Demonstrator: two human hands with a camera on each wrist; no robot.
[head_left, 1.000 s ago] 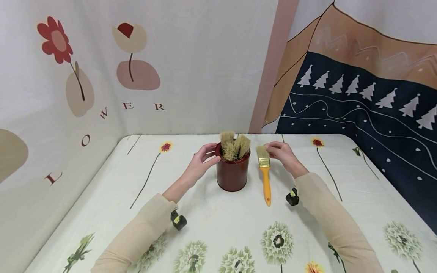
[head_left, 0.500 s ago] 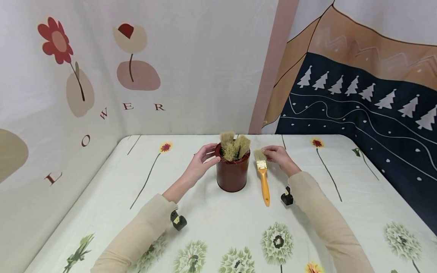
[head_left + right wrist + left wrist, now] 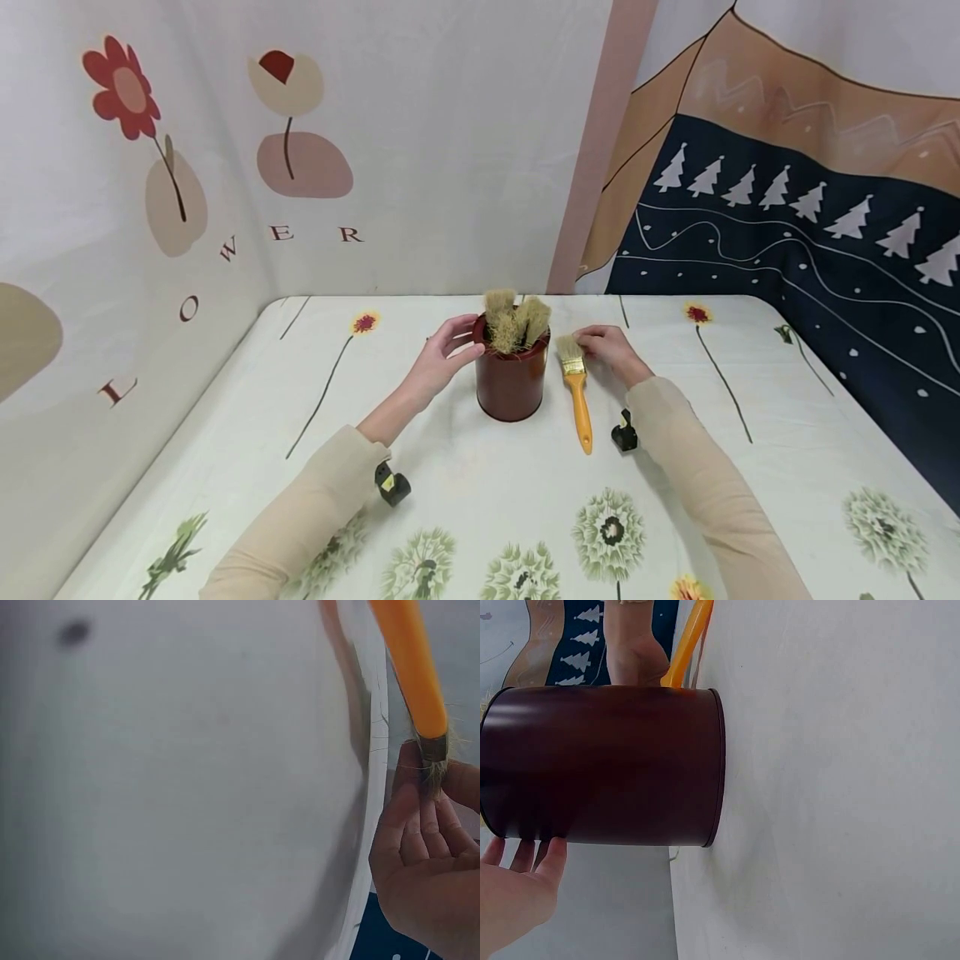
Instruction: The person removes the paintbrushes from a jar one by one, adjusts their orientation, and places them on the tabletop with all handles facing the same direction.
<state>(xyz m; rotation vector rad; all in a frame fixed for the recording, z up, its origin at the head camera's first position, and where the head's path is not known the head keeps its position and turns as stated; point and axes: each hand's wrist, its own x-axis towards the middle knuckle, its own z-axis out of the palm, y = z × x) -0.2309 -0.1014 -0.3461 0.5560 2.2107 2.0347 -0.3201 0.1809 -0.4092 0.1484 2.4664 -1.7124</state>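
A dark red-brown cylindrical pot (image 3: 512, 390) stands upright on the table, with several pale bristly tufts (image 3: 504, 323) rising out of its top. My left hand (image 3: 442, 353) touches the pot's left side near the rim; in the left wrist view its fingertips (image 3: 553, 851) meet the wall without wrapping round it. To the right of the pot, my right hand (image 3: 613, 350) pinches a flat paintbrush (image 3: 579, 408) by its pale bristles, between thumb and fingers. The brush's yellow handle (image 3: 414, 671) points down towards me, with its gold-coloured ferrule (image 3: 573, 365) just below the fingertips.
A white cloth printed with flowers covers the table (image 3: 450, 492). Printed fabric hangs behind and at both sides, with a dark panel of trees (image 3: 810, 225) at the right. A small black camera (image 3: 392, 486) sits at the left wrist, another camera (image 3: 624, 433) at the right.
My right hand has drawn the paintbrush's bristle end slightly left and nearer to me, so the brush tilts more. The left hand and the pot have stayed put.
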